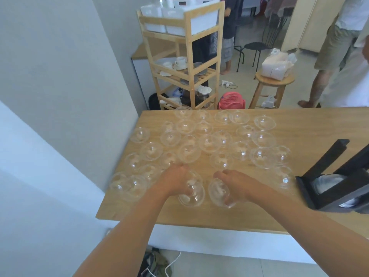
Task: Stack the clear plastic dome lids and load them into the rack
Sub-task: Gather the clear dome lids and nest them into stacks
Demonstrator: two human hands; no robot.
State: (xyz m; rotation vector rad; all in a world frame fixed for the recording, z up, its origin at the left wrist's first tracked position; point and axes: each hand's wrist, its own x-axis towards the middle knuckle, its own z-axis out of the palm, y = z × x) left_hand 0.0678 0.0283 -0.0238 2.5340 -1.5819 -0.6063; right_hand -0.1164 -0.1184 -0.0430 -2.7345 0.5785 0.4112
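Observation:
Several clear plastic dome lids (207, 143) lie scattered over the wooden table (299, 124). My left hand (175, 181) grips one dome lid (192, 193) near the table's front. Just to its right, my right hand (232, 182) grips another dome lid (218, 191). The two held lids sit side by side, slightly apart. A black rack (335, 180) stands at the table's right edge, to the right of my right hand.
A grey wall corner (119, 108) borders the table's left side. Behind the table stand a wooden shelf unit (187, 62) with cups and bins, a red fan (232, 100), a wooden stool (273, 84) and two people.

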